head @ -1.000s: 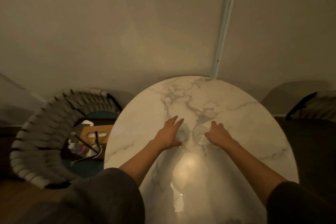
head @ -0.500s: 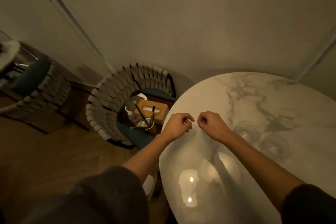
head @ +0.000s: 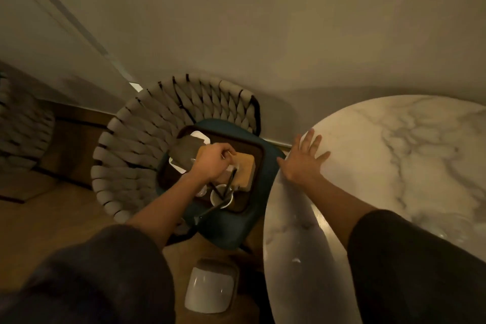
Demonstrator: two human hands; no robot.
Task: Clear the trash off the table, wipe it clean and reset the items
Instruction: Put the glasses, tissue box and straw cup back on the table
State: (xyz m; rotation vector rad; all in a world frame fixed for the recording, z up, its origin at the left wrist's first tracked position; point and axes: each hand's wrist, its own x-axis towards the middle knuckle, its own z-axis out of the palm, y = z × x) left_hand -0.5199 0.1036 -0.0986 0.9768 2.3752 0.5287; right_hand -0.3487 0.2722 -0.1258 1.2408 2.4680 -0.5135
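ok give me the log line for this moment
left hand: curled over tray on chair, grasp unclear | right hand: flat on table edge | stage: likely reset

Dim, warm light falls on a plain beige wall (head: 263, 21). A rope-woven chair (head: 136, 144) with a teal seat (head: 231, 229) stands on the wooden floor (head: 52, 218).

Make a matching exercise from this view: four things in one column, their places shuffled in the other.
1 right hand
2 white cup
3 white bin
4 left hand

A on the floor by the table
B flat on the table edge
C over the tray on the chair
D on the tray, dark sticks inside

Pairs: 1-B, 2-D, 3-A, 4-C
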